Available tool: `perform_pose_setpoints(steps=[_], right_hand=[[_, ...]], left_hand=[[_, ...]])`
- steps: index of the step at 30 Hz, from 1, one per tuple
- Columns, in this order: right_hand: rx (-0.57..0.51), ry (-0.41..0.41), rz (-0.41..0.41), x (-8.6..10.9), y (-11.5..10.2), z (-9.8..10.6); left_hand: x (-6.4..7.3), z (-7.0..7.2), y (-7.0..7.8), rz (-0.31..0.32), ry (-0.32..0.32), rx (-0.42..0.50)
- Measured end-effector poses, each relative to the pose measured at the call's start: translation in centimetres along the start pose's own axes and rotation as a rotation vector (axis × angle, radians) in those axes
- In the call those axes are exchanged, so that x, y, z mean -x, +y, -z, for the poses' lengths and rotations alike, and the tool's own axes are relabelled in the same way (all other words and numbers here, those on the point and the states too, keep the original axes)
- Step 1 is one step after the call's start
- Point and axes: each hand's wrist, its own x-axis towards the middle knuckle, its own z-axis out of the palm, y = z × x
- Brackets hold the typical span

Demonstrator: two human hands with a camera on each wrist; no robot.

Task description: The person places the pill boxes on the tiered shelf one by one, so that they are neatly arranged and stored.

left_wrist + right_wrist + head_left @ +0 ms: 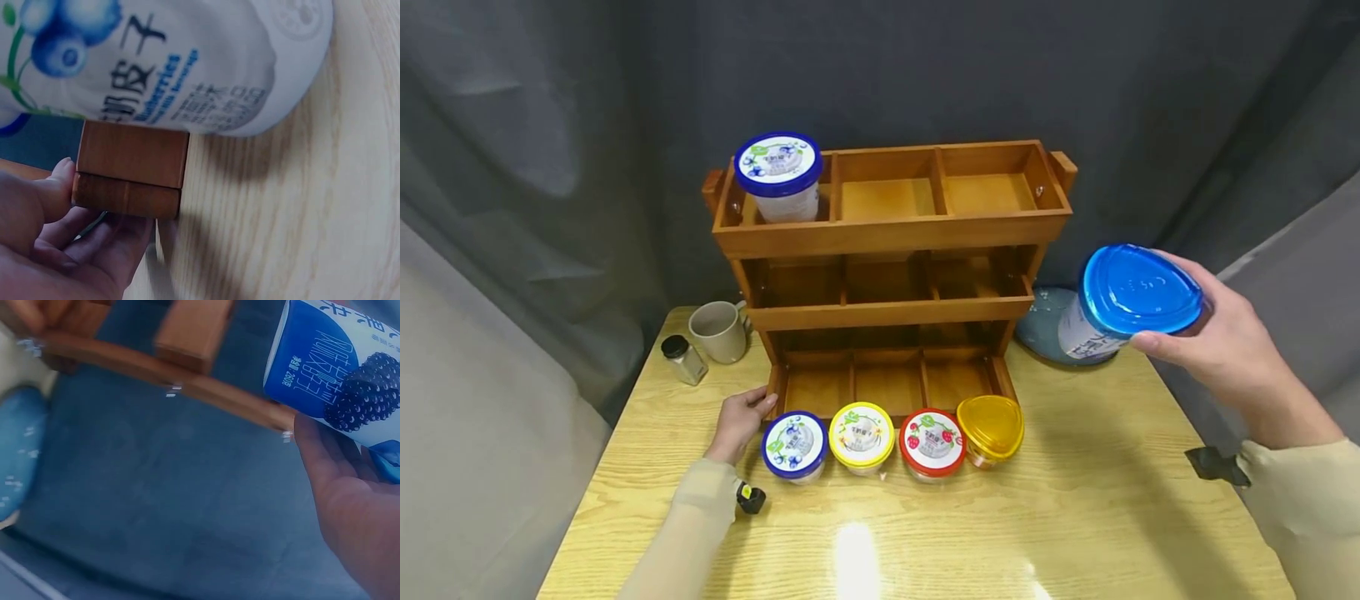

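the right hand [1232, 350] gripped a blue-lidded cup [1138, 292] (dark berry [369, 392] on its side); the left hand [740, 425] pinched the wooden rack [891, 237] at lower left.

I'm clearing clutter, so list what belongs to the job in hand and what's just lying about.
Likely part of the job:
wooden rack, gripped by the left hand
blue-lidded tub, in the right hand
blueberry cup in the rack
front row: second blueberry cup, yellow-lidded cup, red-lidded cup, gold-lidded cup

Likely just lying about:
mug
black-capped jar
blue plate
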Motion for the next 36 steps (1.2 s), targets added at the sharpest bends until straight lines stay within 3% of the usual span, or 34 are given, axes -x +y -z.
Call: perform_pose_setpoints(steps=[14, 20, 27, 36], right_hand=[[-0.093, 0.018, 0.118, -6.9, -7.9, 2.1], [-0.15, -0.068, 0.206, -10.2, -10.9, 2.1], [-0.109, -0.16, 0.226, -13.4, -13.9, 0.3], [-0.056, -0.265, 0.228, -17.4, -16.7, -3.5]], left_hand=[[-0.2, 0.0, 0.1, 0.012, 0.006, 0.014], [-0.3, 0.1, -0.1, 0.004, 0.014, 0.015], [-0.4, -0.1, -0.1, -0.023, 0.023, 0.012], [-0.1, -0.2, 0.0, -0.006, 0.01, 0.043]])
